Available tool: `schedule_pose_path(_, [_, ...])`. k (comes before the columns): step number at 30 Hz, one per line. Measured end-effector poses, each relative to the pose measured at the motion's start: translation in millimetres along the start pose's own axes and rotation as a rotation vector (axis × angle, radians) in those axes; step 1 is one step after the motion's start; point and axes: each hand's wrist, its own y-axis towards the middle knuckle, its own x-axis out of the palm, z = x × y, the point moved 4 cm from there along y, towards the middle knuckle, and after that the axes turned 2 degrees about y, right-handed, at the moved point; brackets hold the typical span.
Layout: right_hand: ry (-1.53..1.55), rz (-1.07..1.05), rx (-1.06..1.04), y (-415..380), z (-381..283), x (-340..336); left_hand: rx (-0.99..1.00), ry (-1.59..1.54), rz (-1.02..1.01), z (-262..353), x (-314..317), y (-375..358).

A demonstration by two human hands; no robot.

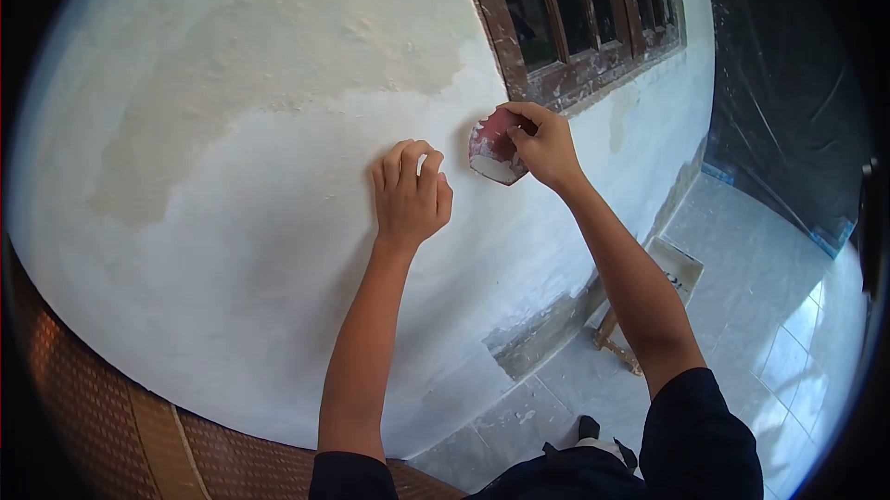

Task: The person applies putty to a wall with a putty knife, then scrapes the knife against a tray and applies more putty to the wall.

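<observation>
My right hand (pixel 545 148) pinches a red putty spreader (pixel 493 143) between thumb and fingers, just in front of the wall below the window. White putty is smeared over its face and along its lower edge. To the left, my left hand (pixel 408 192) is against the white wall (pixel 278 185), its fingers bent and a little apart, with nothing visible in them. Above and left of that hand, a beige unpainted-looking patch (pixel 306 46) with small rough flecks spreads across the wall.
A brown wooden window (pixel 561 13) with small panes is set in the wall at upper right. Black sheeting (pixel 788 83) hangs at the right. Low down, a pale tray (pixel 680 268) rests by a small wooden stand (pixel 614 347) on grey floor tiles (pixel 742 231). Woven brown material (pixel 83 398) lies at lower left.
</observation>
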Motion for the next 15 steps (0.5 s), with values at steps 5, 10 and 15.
schedule_pose_path(5, [-0.085,0.044,0.099,-16,48,-53,-0.02,-0.144,-0.062,53,56,-5])
schedule_pose_path(10, [-0.171,0.01,0.184,-26,93,-106,-0.046,-0.292,-0.135,107,114,-4])
schedule_pose_path(15, [-0.23,0.089,0.22,-24,127,-168,-0.09,-0.389,-0.239,159,168,3])
